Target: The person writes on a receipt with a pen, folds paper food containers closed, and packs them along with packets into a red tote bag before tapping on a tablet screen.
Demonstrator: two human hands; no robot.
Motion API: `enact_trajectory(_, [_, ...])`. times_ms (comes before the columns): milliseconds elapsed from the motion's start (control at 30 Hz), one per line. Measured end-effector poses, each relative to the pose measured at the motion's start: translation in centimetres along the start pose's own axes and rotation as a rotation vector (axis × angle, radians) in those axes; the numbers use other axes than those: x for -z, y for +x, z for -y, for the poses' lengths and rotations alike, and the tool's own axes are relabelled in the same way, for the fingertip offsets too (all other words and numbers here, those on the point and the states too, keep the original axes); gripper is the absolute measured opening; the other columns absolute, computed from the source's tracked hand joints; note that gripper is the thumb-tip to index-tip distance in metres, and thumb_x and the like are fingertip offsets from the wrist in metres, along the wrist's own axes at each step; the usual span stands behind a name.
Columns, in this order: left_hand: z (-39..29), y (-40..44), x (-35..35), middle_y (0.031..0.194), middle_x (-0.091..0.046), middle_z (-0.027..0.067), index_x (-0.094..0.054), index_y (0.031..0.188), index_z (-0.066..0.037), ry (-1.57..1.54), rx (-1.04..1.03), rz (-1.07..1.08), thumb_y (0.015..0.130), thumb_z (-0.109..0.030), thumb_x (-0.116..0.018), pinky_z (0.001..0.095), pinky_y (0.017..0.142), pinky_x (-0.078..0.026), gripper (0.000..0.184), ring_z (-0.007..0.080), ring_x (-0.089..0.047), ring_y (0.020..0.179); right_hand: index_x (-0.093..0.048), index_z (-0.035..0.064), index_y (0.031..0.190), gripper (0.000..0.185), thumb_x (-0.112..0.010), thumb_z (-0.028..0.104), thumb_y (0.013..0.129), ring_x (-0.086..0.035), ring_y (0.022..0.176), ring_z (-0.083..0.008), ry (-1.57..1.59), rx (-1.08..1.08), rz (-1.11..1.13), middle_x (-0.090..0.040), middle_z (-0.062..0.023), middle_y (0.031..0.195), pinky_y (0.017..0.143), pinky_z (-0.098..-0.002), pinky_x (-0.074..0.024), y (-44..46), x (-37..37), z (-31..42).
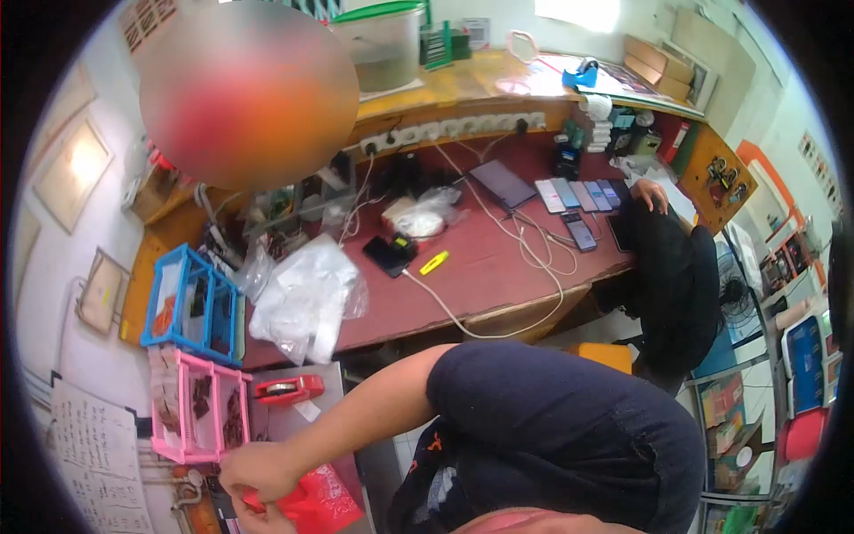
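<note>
At the lower left, my right hand [262,470] reaches across with its fingers curled on a bright red packet [327,500] with a pale printed pattern. Just below it, my left hand [267,520] is partly cut off by the bottom edge, its fingers closed on the same red packet. The packet spreads out to the right of both hands. A red tape dispenser [290,389] sits above them, and a pink rack [200,405] stands above and to the left.
A blue rack [189,307] and clear plastic bags [307,298] lie beyond. On the red desk [400,307] are a charging phone [385,256], a yellow marker [434,262], a tablet [503,184], several phones and cables. Another person in black [673,285] leans at the right.
</note>
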State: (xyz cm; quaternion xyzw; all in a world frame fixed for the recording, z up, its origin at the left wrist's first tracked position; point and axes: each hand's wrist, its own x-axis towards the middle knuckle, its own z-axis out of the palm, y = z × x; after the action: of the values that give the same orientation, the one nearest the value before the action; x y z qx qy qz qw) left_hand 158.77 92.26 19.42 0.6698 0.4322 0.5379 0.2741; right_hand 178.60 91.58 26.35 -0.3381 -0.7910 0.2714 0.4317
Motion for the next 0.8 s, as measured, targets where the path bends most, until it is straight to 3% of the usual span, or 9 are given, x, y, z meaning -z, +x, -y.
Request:
enact_trajectory(67, [-6.3, 1.2, -1.3, 0.093, -0.059, 0.01, -0.058, 0.102, 0.001, 0.344, -0.216, 0.404, 0.09, -0.007, -0.055, 0.0354, 0.081, -0.048, 0.014, 0.0208, -0.057, 0.087, -0.063, 0.0026, 0.103, 0.042, -0.077, 0.013, 0.065, -0.06, 0.102, -0.0349, 0.089, 0.047, -0.145, -0.062, -0.0167, 0.109, 0.086, -0.0435, -0.0491, -3.9, 3.3, 0.5])
enact_trajectory(100, [-9.4, 0.3, -4.2, 0.084, -0.056, 0.011, -0.054, 0.091, 0.0, 0.308, -0.193, 0.231, 0.089, -0.006, -0.053, 0.036, 0.075, -0.046, 0.007, 0.0203, -0.053, 0.079, -0.063, 0.0021, 0.107, 0.047, -0.08, 0.016, 0.065, -0.06, 0.104, -0.0336, 0.159, 0.012, -0.158, -0.061, -0.0166, 0.111, 0.088, -0.0419, -0.0488, -6.8, 5.8, 1.1])
enact_trajectory(167, [-12.4, 0.5, -5.0, 0.091, -0.064, 0.0102, -0.061, 0.095, 0.001, 0.4, -0.188, 0.189, 0.09, -0.008, -0.049, 0.0339, 0.081, -0.047, 0.015, 0.0196, -0.059, 0.087, -0.063, 0.0016, 0.112, 0.051, -0.081, 0.016, 0.066, -0.06, 0.106, -0.0324, 0.025, 0.049, -0.222, -0.061, -0.0175, 0.115, 0.091, -0.0409, -0.0488, -13.7, 10.2, 0.6])
enact_trajectory(267, [-14.5, 1.3, -7.0, 0.095, -0.06, 0.0029, -0.061, 0.104, -0.001, 0.013, -0.023, 0.095, 0.088, -0.003, -0.05, 0.0267, 0.073, -0.046, 0.019, 0.0126, -0.055, 0.081, -0.063, 0.0039, 0.118, 0.053, -0.08, 0.021, 0.07, -0.062, 0.105, -0.0312, -0.125, -0.372, -0.251, -0.064, -0.0158, 0.112, 0.091, -0.04, -0.0499, -27.0, 16.4, 2.3])
enact_trajectory(333, [-15.2, 2.4, -8.2, 0.089, -0.064, 0.0077, -0.058, 0.106, -0.002, -0.141, -0.019, 0.188, 0.096, -0.008, -0.052, 0.0297, 0.061, -0.053, 0.014, 0.0172, -0.065, 0.069, -0.062, 0.0042, 0.122, 0.054, -0.079, 0.022, 0.073, -0.063, 0.107, -0.028, -0.294, -0.569, -0.307, -0.065, -0.0151, 0.114, 0.091, -0.0381, -0.0503, -35.5, 18.4, 2.7])
enact_trajectory(433, [-23.0, 1.3, -16.0, 0.074, -0.056, -0.0038, -0.063, 0.096, -0.005, -0.204, -0.008, 0.267, 0.091, -0.006, -0.056, 0.0185, 0.052, -0.033, 0.009, 0.0021, -0.042, 0.058, -0.06, 0.0022, 0.117, 0.044, -0.077, 0.013, 0.077, -0.063, 0.102, -0.021, -0.191, -0.951, -0.558, -0.065, -0.0101, 0.109, 0.09, -0.0358, -0.0512, -49.2, 19.6, 4.4])
enact_trajectory(533, [-27.2, 0.2, -22.7, 0.067, -0.051, -0.0035, -0.061, 0.089, -0.002, -0.394, -0.041, 0.457, 0.084, -0.002, -0.053, 0.021, 0.05, -0.033, 0.009, 0.0043, -0.042, 0.056, -0.06, 0.0027, 0.117, 0.049, -0.08, 0.013, 0.074, -0.063, 0.101, -0.0211, -0.192, -0.962, -0.793, -0.066, -0.0105, 0.109, 0.09, -0.035, -0.0505, -55.6, 20.6, 5.5])
enact_trajectory(667, [-28.0, 1.5, -30.7, 0.069, -0.056, -0.0007, -0.061, 0.09, -0.002, -0.607, -0.117, 0.798, 0.082, -0.001, -0.053, 0.0212, 0.055, -0.038, 0.011, 0.0059, -0.048, 0.059, -0.056, 0.0024, 0.125, 0.059, -0.081, 0.016, 0.074, -0.061, 0.11, -0.024, -0.25, -1.009, -0.835, -0.065, -0.0134, 0.116, 0.097, -0.0376, -0.0468, -56.1, 23.9, 9.2])
enact_trajectory(800, [-34.8, -3.5, -37.6, 0.069, -0.063, 0.003, -0.058, 0.08, -0.004, -0.45, -0.194, 0.839, 0.082, -0.003, -0.054, 0.0196, 0.054, -0.046, 0.004, 0.0074, -0.055, 0.055, -0.034, 0.0014, 0.145, 0.105, -0.091, 0.028, 0.061, -0.042, 0.134, -0.0317, -0.457, -0.714, -0.81, -0.042, -0.0201, 0.145, 0.112, -0.0414, -0.0353, -54.2, 26.3, 8.6])
